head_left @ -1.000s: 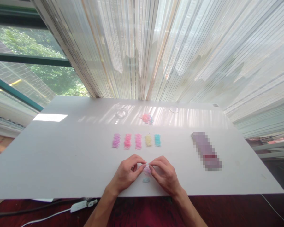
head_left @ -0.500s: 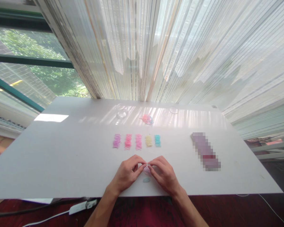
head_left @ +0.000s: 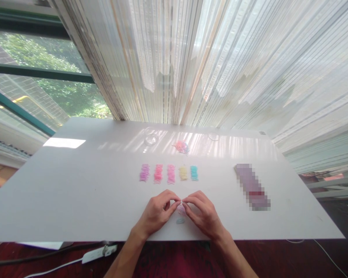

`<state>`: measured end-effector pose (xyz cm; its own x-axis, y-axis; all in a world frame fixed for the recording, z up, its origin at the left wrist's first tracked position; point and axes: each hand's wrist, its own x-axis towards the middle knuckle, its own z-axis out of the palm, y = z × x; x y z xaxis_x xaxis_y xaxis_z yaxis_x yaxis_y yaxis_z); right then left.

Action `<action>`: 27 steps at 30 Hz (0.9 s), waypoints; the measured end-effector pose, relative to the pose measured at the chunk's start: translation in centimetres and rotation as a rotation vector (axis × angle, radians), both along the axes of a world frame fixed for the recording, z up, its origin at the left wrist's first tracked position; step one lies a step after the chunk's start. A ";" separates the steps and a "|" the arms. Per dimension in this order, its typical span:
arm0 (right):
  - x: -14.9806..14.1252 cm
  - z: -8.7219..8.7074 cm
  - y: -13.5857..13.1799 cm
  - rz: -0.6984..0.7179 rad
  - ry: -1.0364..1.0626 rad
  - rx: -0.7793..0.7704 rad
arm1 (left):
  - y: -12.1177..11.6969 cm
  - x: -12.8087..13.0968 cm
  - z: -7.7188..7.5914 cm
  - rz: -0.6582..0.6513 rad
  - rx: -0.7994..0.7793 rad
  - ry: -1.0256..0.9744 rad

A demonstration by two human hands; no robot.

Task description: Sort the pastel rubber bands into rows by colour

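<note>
While five single-colour bundles lie in a row, the mixed pile beyond looks unsorted.
Your left hand and right hand pinch narrowly beside pinkish strands; whether they hold anything, I cannot tell.

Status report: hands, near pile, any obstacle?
Left hand, right hand: pinched, nearly touching; contents unclear. Pink pile: between hands, partly hidden by right hand. Blue piece: close by.
</note>
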<state>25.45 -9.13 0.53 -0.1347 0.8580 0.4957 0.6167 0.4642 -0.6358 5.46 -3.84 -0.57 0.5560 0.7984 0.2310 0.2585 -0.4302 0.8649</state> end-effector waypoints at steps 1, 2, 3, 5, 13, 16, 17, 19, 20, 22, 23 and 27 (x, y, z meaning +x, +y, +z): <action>0.1 0.1 0.0 0.001 -0.007 -0.005 | 0.0 0.0 0.0 0.001 0.001 0.002; 0.2 0.1 0.0 0.000 -0.017 -0.011 | 0.0 0.0 0.0 0.001 0.001 0.004; 0.3 0.1 -0.1 -0.003 -0.029 -0.019 | 0.0 0.0 0.1 -0.001 0.001 0.007; 0.4 0.2 -0.1 -0.014 -0.061 -0.032 | 0.0 0.1 0.1 -0.005 0.001 0.011; 0.6 0.3 -0.2 -0.025 -0.090 -0.062 | 0.0 0.1 -0.1 0.001 0.009 0.000; 0.7 0.3 -0.2 -0.026 -0.080 -0.070 | 0.0 0.1 -0.1 0.003 0.008 0.001; 0.7 0.3 -0.2 -0.025 -0.078 -0.070 | -0.1 0.1 -0.1 0.002 0.007 0.002; 1.0 0.4 -0.1 -0.024 -0.074 -0.063 | -0.1 0.2 -0.1 0.003 0.008 0.004; 1.2 0.4 0.1 -0.027 -0.072 -0.059 | -0.1 0.2 -0.1 0.005 0.009 0.004; 2.0 0.5 0.6 -0.046 -0.068 -0.046 | -0.1 0.1 -0.1 0.011 0.014 0.002; 2.5 0.6 1.0 -0.065 -0.067 -0.037 | -0.1 0.1 -0.1 0.011 0.017 0.002; 5.0 0.6 2.9 -0.153 -0.089 -0.020 | -0.2 0.1 -0.2 0.005 0.025 0.003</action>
<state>30.44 -6.21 1.14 -0.0440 0.8816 0.4699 0.7336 0.3478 -0.5838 5.54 -4.00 -0.75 0.5528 0.7951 0.2495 0.2630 -0.4506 0.8531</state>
